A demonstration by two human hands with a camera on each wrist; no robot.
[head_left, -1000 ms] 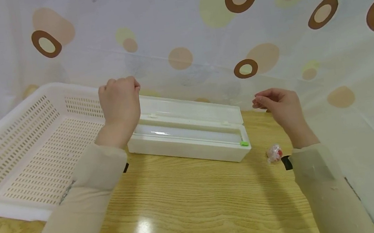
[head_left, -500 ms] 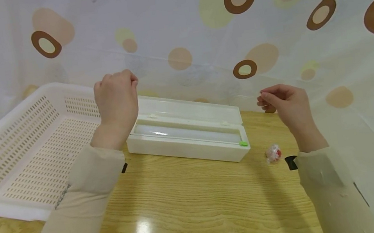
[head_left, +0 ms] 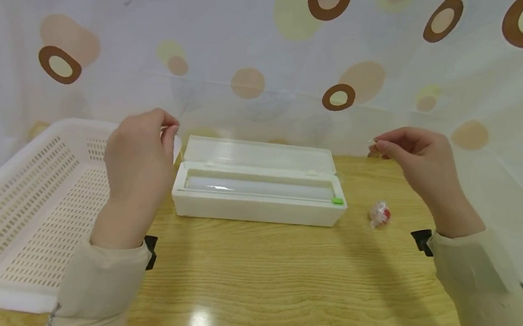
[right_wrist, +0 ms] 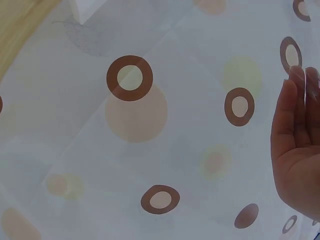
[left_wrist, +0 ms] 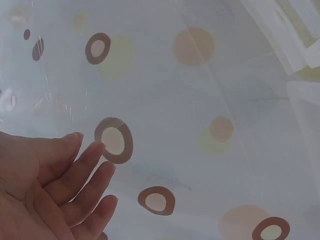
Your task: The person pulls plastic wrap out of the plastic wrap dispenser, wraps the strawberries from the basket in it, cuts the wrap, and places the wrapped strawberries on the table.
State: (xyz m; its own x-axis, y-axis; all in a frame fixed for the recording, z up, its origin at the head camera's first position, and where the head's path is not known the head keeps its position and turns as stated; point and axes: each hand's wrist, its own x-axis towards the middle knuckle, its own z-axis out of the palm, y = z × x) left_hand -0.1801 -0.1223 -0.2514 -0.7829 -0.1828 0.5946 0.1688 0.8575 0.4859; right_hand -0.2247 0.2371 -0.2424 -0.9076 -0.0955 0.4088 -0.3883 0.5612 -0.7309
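Both hands are raised above and behind a white cling film dispenser (head_left: 259,202) whose lid stands tipped back, the roll showing inside. The left hand (head_left: 137,163), near the basket's right end, pinches thin clear film between thumb and forefinger. In the left wrist view, faint glints mark this cling film (left_wrist: 47,90) above the fingertips, the other fingers spread and slightly bent. To the right of the dispenser, the right hand (head_left: 422,164) pinches the film with thumb and fingertips, a small shiny bit showing there. The sheet between the hands is almost invisible.
A white slotted plastic basket (head_left: 26,296) stands at the left. A small ball in crumpled clear wrap with red in it (head_left: 379,214) lies right of the dispenser on the wood-grain table (head_left: 269,294). A spotted plastic curtain (head_left: 203,22) hangs behind. A green slider (head_left: 337,201) sits at the dispenser's right end.
The hands have drifted apart: the left hand moves left and turns so its thumb shows, while the right hand moves right and slightly lower. The dispenser and ball stay put.
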